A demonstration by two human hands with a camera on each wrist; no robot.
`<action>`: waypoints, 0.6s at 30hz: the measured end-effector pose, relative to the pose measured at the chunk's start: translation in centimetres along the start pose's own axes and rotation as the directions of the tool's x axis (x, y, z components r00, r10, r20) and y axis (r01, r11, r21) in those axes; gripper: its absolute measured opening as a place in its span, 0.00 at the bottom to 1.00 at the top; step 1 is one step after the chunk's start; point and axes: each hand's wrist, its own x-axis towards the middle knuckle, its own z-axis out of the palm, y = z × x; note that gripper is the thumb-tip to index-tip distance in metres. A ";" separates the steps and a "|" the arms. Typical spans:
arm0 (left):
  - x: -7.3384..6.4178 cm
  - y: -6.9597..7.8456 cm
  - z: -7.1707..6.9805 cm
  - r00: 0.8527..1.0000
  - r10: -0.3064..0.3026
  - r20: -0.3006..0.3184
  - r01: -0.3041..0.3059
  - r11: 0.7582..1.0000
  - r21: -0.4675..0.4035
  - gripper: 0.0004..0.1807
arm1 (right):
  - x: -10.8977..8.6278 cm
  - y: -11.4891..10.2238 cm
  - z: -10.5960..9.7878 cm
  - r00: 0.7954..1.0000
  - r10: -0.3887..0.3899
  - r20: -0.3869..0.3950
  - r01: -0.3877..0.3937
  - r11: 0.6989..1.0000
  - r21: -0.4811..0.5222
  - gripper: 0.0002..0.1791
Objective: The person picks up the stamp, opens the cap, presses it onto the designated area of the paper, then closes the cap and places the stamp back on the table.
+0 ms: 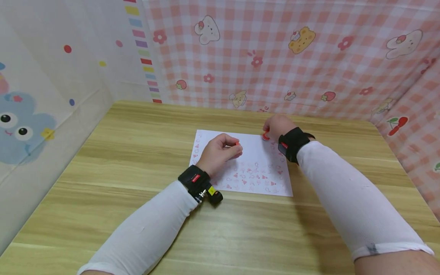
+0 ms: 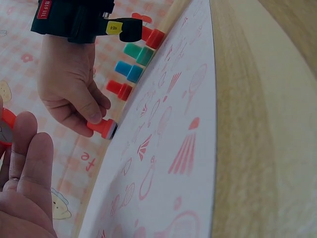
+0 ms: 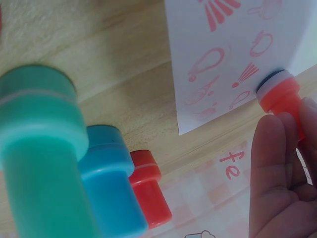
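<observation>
My right hand [image 1: 279,128] grips a red toy stamp [image 3: 283,94] by its handle at the paper's far right part. The stamp's dark face is down at the sheet. White paper [image 1: 240,152] lies on the table, covered along its sides and near part with red prints of shuttlecocks [image 2: 185,148] and rackets. Over the left part of the sheet, my left hand [image 1: 220,151] pinches a small red round piece [image 2: 7,124] with a grey inside, like a stamp cap, between thumb and fingers.
Beyond the paper's right edge stand a green stamp [image 3: 44,144], a blue stamp [image 3: 111,173] and red stamps [image 3: 148,183] in a row. The wooden table [image 1: 130,152] ends at a pink checked cloth [image 1: 240,57] at the back.
</observation>
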 end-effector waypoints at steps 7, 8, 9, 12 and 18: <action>-0.1 0.1 0.0 1.000 0.001 0.002 -0.001 1.000 0.007 0.09 | -0.2 -0.3 0.0 0.999 0.044 0.014 -0.044 0.998 0.042 0.14; -0.1 0.1 0.0 1.000 0.000 0.001 0.000 1.000 0.008 0.09 | -0.1 -0.3 0.0 0.999 0.044 0.016 -0.045 0.998 0.041 0.14; -0.1 0.1 0.0 1.000 0.000 0.001 0.000 1.000 0.007 0.09 | -0.1 -0.3 0.0 0.999 0.043 0.017 -0.043 0.998 0.038 0.14; 0.0 0.1 0.0 1.000 -0.001 0.000 0.001 1.000 0.004 0.09 | 0.2 -0.1 0.1 0.999 0.032 0.018 -0.032 0.999 0.020 0.14; -0.1 0.1 0.0 1.000 -0.003 -0.003 0.003 1.000 0.011 0.09 | 0.7 0.2 0.3 0.999 0.029 0.019 -0.030 0.999 0.020 0.14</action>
